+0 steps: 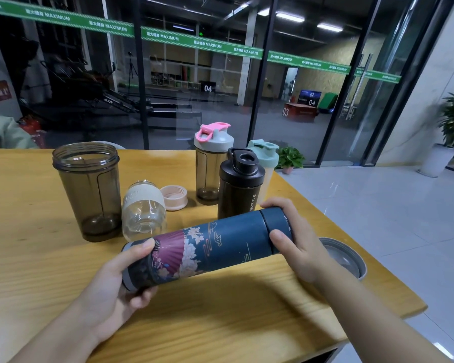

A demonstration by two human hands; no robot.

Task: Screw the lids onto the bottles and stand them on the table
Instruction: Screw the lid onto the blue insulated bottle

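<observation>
Both hands grip a smooth cylindrical flask (215,244) (matte, floral-printed) horizontally.

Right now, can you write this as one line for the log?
left hand: holds flask base | right hand: grips flask lid | flask: sideways above table | smoky cup: lidless

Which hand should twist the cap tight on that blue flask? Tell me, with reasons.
Right. The right hand already wraps the dark cap of the blue flask, while the left hand grips its base end and can likely steady it.
</observation>
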